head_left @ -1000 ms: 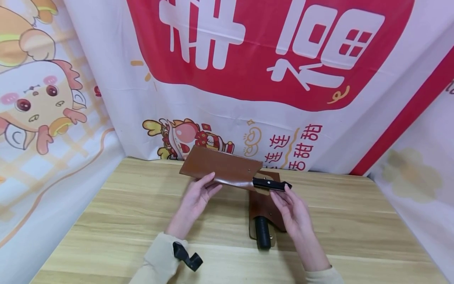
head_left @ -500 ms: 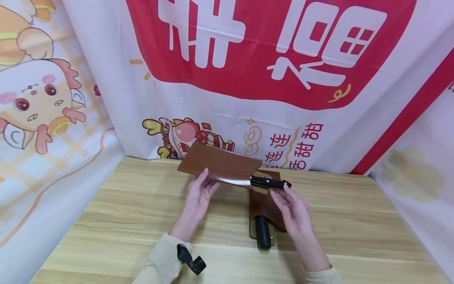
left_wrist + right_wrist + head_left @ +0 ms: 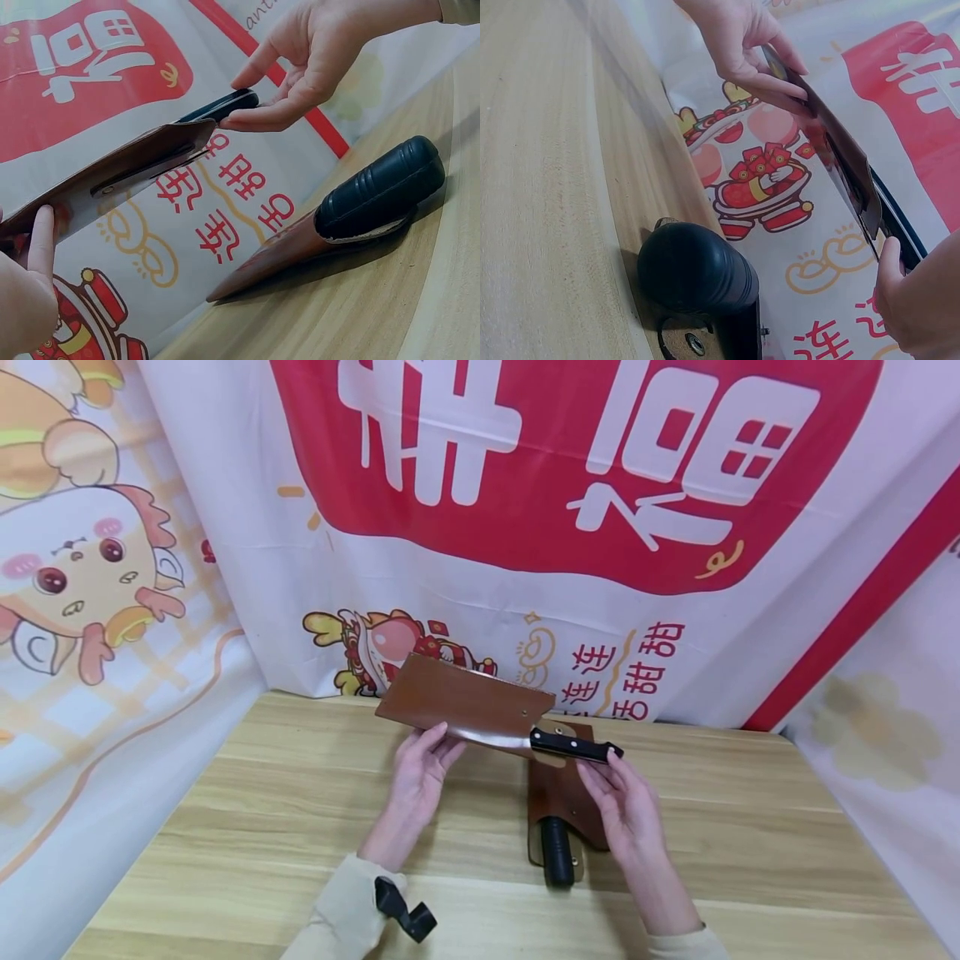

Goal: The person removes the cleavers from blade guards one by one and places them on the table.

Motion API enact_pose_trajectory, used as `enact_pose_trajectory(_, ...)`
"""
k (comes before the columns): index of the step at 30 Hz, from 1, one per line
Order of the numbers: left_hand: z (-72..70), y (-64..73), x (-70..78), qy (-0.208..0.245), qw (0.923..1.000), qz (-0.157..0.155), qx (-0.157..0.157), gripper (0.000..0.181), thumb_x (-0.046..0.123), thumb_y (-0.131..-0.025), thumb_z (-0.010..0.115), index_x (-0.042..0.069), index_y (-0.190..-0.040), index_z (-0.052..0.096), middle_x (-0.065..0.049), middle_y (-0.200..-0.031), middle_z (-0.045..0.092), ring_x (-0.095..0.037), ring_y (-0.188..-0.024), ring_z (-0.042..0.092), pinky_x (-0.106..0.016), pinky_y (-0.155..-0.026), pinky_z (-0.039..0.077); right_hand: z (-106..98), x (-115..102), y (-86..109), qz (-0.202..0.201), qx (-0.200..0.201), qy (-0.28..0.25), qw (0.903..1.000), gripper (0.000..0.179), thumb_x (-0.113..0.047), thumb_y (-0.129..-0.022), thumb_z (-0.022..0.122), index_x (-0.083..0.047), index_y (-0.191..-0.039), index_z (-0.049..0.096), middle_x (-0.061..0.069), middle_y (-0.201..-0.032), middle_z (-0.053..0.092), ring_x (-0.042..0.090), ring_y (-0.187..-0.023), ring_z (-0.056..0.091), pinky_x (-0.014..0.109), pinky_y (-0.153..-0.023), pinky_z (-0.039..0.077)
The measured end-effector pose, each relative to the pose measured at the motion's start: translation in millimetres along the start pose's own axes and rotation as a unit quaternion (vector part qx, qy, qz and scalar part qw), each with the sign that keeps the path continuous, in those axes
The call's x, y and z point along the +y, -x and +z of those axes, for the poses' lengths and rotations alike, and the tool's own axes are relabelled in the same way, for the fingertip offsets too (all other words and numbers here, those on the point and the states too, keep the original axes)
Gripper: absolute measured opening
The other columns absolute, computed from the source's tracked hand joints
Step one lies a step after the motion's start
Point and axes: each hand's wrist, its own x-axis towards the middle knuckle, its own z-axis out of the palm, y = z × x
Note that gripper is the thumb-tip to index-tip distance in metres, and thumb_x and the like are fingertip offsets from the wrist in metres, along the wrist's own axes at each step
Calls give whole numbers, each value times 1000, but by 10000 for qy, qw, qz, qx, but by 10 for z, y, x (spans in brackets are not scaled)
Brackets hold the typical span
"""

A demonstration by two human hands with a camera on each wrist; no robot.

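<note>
A cleaver in a brown leather sheath (image 3: 465, 697) is held up above the table, its black riveted handle (image 3: 572, 745) pointing right. My left hand (image 3: 422, 772) grips the sheath along its lower edge, thumb on the front face. At the handle's end, my right hand (image 3: 626, 806) pinches between thumb and fingers. The blade is hidden inside the sheath. Beneath, a second brown sheath (image 3: 562, 785) lies on the table with a thick black ribbed handle (image 3: 557, 852) toward me; the left wrist view also shows this ribbed handle (image 3: 382, 187).
The wooden table (image 3: 262, 843) runs back to a white and red printed cloth (image 3: 465, 556). More printed cloth (image 3: 112, 710) hangs at the left side. A black strap (image 3: 401, 906) sticks out from my left sleeve.
The sheath's upper edge has risen a little, so its face shows more. The handle end and my right hand have shifted slightly right. The second sheath stays in place.
</note>
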Motion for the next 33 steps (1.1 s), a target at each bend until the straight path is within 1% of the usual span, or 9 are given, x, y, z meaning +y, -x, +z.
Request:
enact_pose_trajectory(5, 2, -8, -14, -84, 10000, -19, 37, 18, -10, -101, 50, 1, -115, 55, -10, -99, 69, -21, -85, 72, -32, -79, 63, -7, -1, 0, 16, 28, -19, 10000, 14, -9, -105, 59, -4, -118, 64, 13, -106, 73, 24, -104, 72, 42, -111, 44)
enact_pose_trajectory(10, -4, -6, -15, -133, 9998, -48, 104, 20, -9, -101, 51, 0, -119, 53, -9, -101, 68, -21, -86, 72, -32, -81, 62, -5, 0, 4, 23, 50, -44, 10000, 12, -9, -105, 59, -5, -115, 64, 13, -106, 73, 24, -104, 72, 43, -113, 41)
enact_pose_trajectory(15, -8, -2, -11, -111, 9998, -61, 142, 22, -8, -101, 52, 0, -121, 52, -10, -101, 68, -21, -87, 71, -32, -81, 62, -3, -1, 4, 27, 52, -58, 10000, 10, -9, -105, 59, -5, -112, 65, 13, -105, 73, 24, -104, 72, 42, -111, 44)
enact_pose_trajectory(21, -13, -6, 5, -135, 9996, -34, 239, 21, -7, -102, 50, 2, -121, 51, -9, -102, 68, -21, -86, 71, -30, -79, 62, -5, -15, 8, 41, 71, -20, 10000, 12, -10, -105, 61, -6, -115, 65, 12, -108, 72, 23, -107, 71, 40, -107, 49)
enact_pose_trajectory(28, -14, -6, 38, -170, 9996, -5, 238, 24, -6, -101, 53, 1, -123, 50, -9, -105, 67, -21, -89, 71, -30, -82, 62, 0, -28, -3, 18, 53, 12, 10000, 14, -9, -105, 61, -5, -118, 63, 12, -107, 73, 23, -106, 71, 42, -112, 44)
enact_pose_trajectory(33, -10, -5, 52, -204, 9995, 10, 243, 23, -5, -101, 53, 1, -123, 50, -8, -104, 68, -20, -89, 71, -30, -82, 62, -5, -43, -10, 24, 94, -8, 10000, 13, -9, -105, 60, -4, -117, 63, 12, -106, 72, 23, -105, 71, 40, -109, 47)
